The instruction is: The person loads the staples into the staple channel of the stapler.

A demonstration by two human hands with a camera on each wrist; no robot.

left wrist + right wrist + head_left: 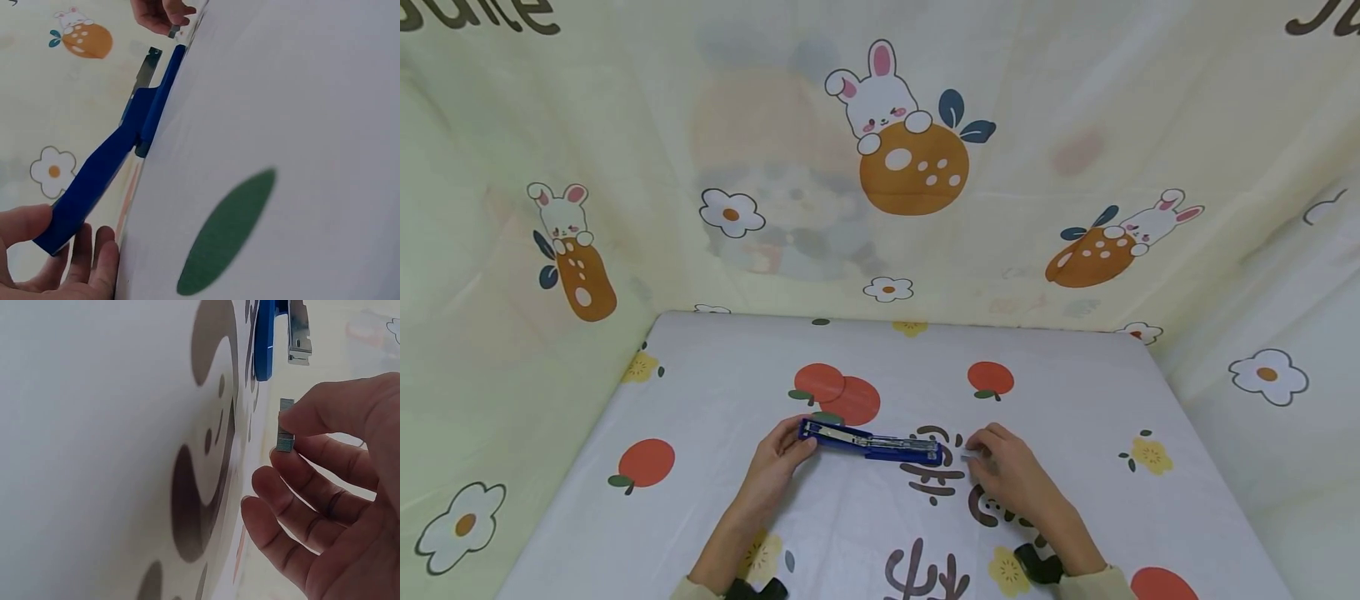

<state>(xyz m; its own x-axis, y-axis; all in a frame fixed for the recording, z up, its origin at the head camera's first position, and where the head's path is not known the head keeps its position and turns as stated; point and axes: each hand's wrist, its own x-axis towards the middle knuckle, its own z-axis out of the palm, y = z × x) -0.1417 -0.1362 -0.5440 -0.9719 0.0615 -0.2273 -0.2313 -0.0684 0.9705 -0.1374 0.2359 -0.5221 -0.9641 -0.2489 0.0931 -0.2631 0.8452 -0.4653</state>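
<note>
A blue stapler [871,442] lies unfolded over the middle of the table, its metal staple channel showing. My left hand [781,457] pinches its left end between thumb and fingers; in the left wrist view the blue stapler arm [103,169] slants up from that hand. Just off the stapler's right end, my right hand [1006,467] pinches a short strip of staples [285,425] between thumb and index finger. The other fingers [278,494] of that hand are spread below the strip. A small gap separates the strip from the metal channel [300,334].
A white cloth [1067,400] printed with oranges, yellow flowers and dark lettering covers the table. Pale curtains with printed rabbits [891,100] and flowers hang behind it and at both sides. Black wrist straps [1037,565] are on both wrists.
</note>
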